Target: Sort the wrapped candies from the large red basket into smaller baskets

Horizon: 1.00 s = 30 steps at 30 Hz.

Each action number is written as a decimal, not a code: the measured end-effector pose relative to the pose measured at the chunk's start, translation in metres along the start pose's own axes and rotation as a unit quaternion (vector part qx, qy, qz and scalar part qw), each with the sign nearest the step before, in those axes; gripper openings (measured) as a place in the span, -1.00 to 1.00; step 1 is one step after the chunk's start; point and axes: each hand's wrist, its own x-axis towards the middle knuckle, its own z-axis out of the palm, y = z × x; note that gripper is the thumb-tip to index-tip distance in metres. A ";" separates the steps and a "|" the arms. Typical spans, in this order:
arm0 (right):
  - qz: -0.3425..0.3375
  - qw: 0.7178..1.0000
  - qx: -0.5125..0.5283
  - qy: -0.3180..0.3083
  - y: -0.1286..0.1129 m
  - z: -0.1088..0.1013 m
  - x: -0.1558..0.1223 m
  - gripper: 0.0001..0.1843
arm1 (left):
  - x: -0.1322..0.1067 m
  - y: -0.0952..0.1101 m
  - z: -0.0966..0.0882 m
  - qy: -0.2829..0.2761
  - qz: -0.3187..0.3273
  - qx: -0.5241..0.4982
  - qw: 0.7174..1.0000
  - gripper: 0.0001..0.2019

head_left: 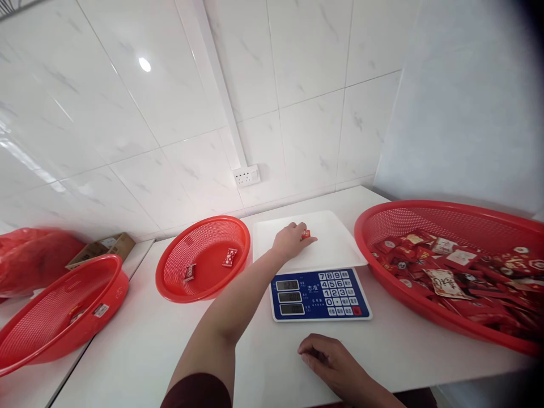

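My left hand is over the white pan of a weighing scale, its fingers closed around a small red wrapped packet. Part of the packet shows between fingers and thumb. The scale's blue keypad and display panel faces me, with small lit readouts. In front of the panel, my right hand rests loosely curled at the table, with nothing visible in it. Left of the scale, a round red plastic basket holds two small red-and-white packets.
On the right, a large red basket holds many red packets. Another red basket, a red plastic bag and a cardboard box stand at the left. A tiled wall with a power socket rises behind the white table.
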 end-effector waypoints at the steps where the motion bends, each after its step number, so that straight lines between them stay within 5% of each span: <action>1: -0.001 1.000 -0.002 0.001 0.000 0.000 0.000 -0.75 | 0.000 -0.002 -0.003 0.010 -0.008 -0.007 1.000 -0.60; 7: -0.002 1.000 -0.005 0.002 -0.002 -0.001 -0.002 -0.75 | -0.009 -0.030 -0.042 0.076 -0.064 -0.023 0.995 -0.67; 13: -0.005 1.000 -0.005 -0.014 -0.001 -0.002 -0.001 -0.73 | -0.046 -0.088 -0.084 0.134 -0.172 -0.010 0.976 -0.64; 20: -0.021 0.999 -0.011 -0.029 0.005 -0.001 0.002 -0.70 | -0.098 -0.140 -0.096 0.119 -0.239 -0.052 0.962 -0.64; 23: -0.022 0.999 -0.012 -0.026 0.001 -0.001 0.001 -0.71 | -0.115 -0.140 -0.091 0.158 -0.240 -0.063 0.956 -0.68; 26: -0.039 0.999 -0.034 -0.016 -0.014 -0.014 -0.006 -0.72 | -0.130 -0.120 -0.082 0.218 -0.217 -0.089 0.947 -0.66; 30: -0.082 0.987 -0.116 0.071 -0.043 -0.073 -0.014 -0.72 | -0.148 -0.076 -0.068 0.289 -0.158 -0.167 0.929 -0.60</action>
